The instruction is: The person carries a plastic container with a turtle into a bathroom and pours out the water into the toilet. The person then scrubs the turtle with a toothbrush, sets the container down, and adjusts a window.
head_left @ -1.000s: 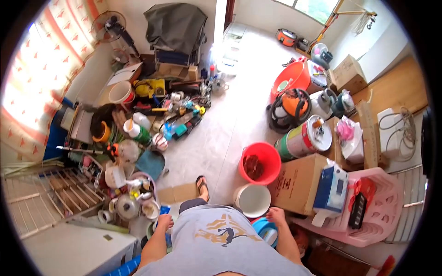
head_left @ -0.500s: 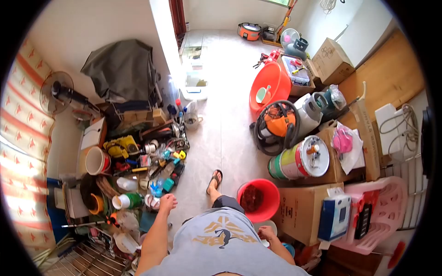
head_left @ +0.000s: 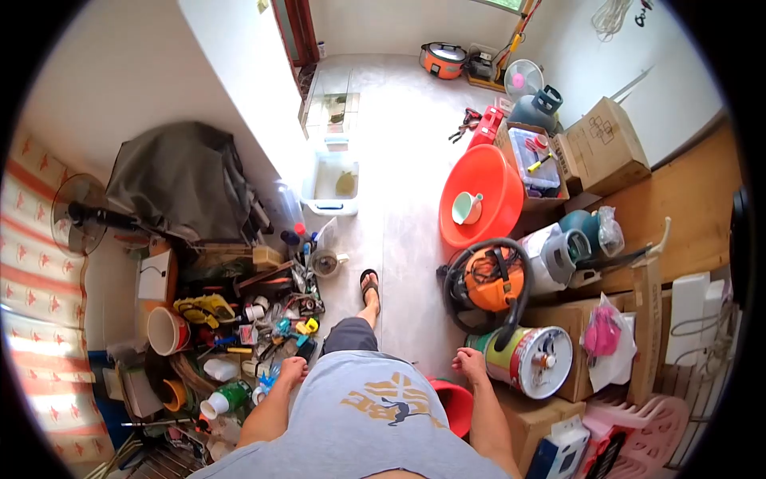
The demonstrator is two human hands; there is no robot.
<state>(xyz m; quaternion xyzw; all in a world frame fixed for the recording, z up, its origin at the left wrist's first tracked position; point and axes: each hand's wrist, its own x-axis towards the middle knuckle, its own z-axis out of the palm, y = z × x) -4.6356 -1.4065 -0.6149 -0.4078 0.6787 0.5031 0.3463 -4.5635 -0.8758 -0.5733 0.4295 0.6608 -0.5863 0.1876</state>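
My left hand (head_left: 293, 370) hangs beside my grey shirt, its fingers loosely curled with nothing in them. Close beyond it lies a pile of tools and small parts, with a yellow item (head_left: 308, 326) at its edge. On the other side my right hand (head_left: 469, 363) is held out, fingers curled and no object showing in it. A metal drum (head_left: 550, 375) lies just to its right, with bottles and small bits on its end. Under my right forearm a red bucket (head_left: 453, 405) is partly hidden by my shirt.
Grey floor runs forward past my sandaled foot (head_left: 369, 291). An orange vacuum cleaner (head_left: 488, 279) and a big red basin (head_left: 499, 191) holding a pale green scoop (head_left: 464, 207) line the right. A clear plastic tub (head_left: 331, 206) stands ahead left; cardboard boxes (head_left: 602, 148) sit against the right wall.
I have stepped forward: the basin, vacuum and tub are nearer, and the red bucket has slid back beneath me. My right hand has swung forward from beside my hip; the other foot now leads.
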